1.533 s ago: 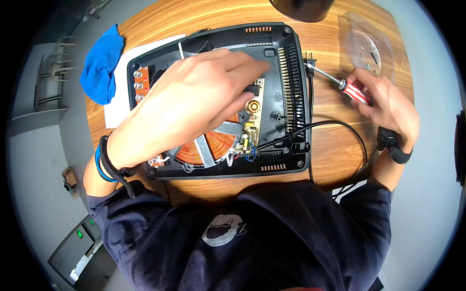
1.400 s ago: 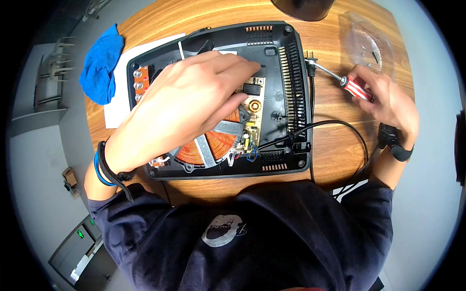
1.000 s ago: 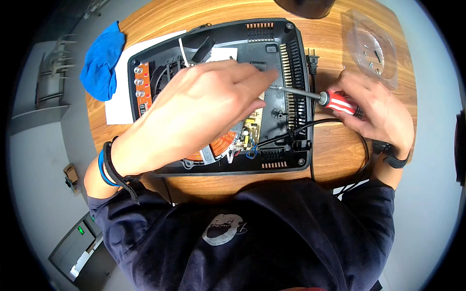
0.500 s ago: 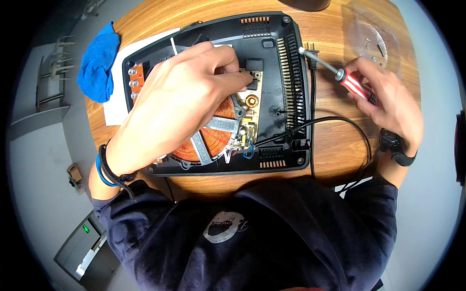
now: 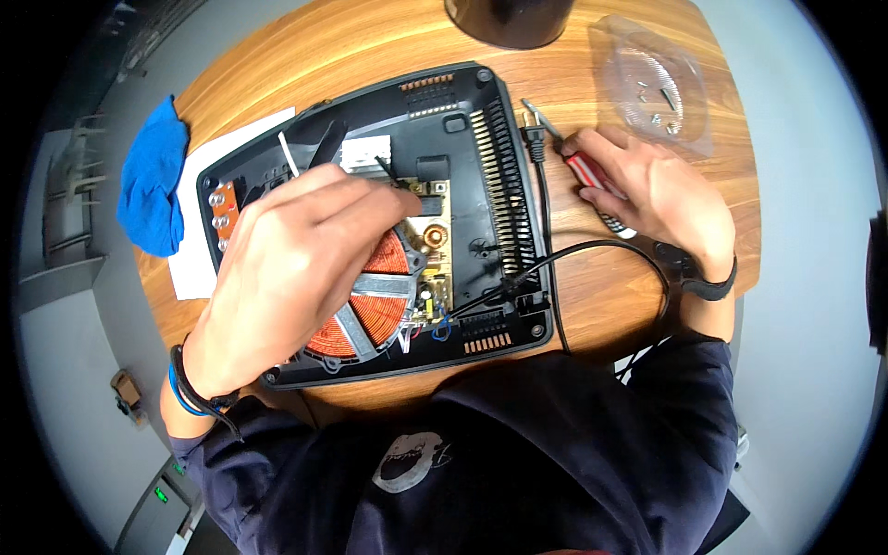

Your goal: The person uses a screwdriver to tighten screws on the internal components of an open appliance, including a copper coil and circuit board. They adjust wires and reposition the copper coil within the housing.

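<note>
Head view: left hand (image 5: 301,250), fingers narrowed, over round copper-orange coil (image 5: 381,314) and tan circuit board (image 5: 438,268) inside open black plastic housing (image 5: 470,190); cannot tell whether it grips anything. Right hand (image 5: 652,190) grasps red-and-white-handled metal screwdriver (image 5: 584,169) beside housing.

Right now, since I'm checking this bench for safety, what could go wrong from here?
The left hand is over the exposed coil and circuit board, so it might bend a part. The right hand, holding a screwdriver, is beside the clear tray; a bump could scatter its loose metal pieces. The looped black cord might snag the right forearm.
</note>
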`<control>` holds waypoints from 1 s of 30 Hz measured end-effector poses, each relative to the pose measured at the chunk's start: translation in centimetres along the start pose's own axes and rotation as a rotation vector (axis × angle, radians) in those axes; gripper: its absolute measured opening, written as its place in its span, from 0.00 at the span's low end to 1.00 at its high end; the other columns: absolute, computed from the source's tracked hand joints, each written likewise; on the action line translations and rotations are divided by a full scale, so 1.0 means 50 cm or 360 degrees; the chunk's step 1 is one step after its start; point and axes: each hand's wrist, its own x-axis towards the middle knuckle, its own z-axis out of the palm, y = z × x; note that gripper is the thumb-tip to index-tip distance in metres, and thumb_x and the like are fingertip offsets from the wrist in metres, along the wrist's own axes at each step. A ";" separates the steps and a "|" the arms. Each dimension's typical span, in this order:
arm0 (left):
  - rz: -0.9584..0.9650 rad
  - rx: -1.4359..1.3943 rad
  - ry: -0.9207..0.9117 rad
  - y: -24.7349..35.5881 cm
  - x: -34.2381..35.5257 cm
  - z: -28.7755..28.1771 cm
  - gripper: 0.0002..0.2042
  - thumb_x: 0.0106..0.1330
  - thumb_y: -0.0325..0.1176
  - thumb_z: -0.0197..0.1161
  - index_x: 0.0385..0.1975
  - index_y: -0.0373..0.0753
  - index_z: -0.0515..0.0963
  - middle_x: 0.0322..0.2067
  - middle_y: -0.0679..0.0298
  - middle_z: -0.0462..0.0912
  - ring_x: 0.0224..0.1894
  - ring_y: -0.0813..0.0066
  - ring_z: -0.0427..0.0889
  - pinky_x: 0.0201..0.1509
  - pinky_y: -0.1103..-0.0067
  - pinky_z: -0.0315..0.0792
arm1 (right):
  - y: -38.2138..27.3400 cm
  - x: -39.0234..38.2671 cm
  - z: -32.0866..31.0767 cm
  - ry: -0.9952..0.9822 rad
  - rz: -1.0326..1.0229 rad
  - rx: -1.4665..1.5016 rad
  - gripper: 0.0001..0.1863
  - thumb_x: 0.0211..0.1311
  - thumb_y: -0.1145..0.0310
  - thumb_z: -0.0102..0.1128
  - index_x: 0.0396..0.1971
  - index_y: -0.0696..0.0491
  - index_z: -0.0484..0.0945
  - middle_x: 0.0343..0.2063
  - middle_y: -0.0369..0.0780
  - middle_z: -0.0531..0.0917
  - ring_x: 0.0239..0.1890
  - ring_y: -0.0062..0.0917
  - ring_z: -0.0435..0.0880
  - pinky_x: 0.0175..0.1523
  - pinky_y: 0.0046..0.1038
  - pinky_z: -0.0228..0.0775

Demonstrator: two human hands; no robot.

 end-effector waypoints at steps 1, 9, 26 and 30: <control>0.0003 -0.0022 -0.0029 0.005 0.004 0.003 0.10 0.70 0.17 0.75 0.49 0.30 0.89 0.46 0.52 0.95 0.47 0.51 0.92 0.52 0.63 0.86 | -0.003 -0.002 -0.005 0.0077 -0.0049 -0.0029 0.20 0.75 0.69 0.75 0.62 0.52 0.82 0.49 0.48 0.90 0.51 0.53 0.92 0.53 0.50 0.86; 0.0257 -0.0186 -0.0039 0.049 0.050 0.052 0.09 0.69 0.21 0.78 0.44 0.32 0.84 0.34 0.53 0.85 0.37 0.51 0.87 0.41 0.62 0.82 | -0.070 0.010 0.016 0.0406 -0.0950 0.0222 0.11 0.76 0.68 0.72 0.51 0.55 0.86 0.49 0.42 0.86 0.50 0.41 0.91 0.53 0.41 0.90; -0.0079 0.0419 -0.0304 0.035 0.000 -0.024 0.14 0.72 0.29 0.77 0.55 0.37 0.88 0.69 0.55 0.88 0.66 0.46 0.88 0.69 0.56 0.82 | 0.158 0.015 -0.060 0.0738 -0.0153 -0.0079 0.07 0.76 0.75 0.76 0.45 0.59 0.85 0.40 0.45 0.90 0.41 0.39 0.91 0.47 0.37 0.84; -0.0358 0.0403 -0.0636 0.019 -0.066 -0.065 0.24 0.68 0.29 0.80 0.65 0.38 0.85 0.86 0.52 0.71 0.81 0.40 0.77 0.81 0.53 0.76 | 0.261 0.010 -0.064 0.0484 0.0490 0.0069 0.10 0.74 0.75 0.77 0.49 0.59 0.87 0.41 0.44 0.92 0.43 0.37 0.92 0.49 0.38 0.85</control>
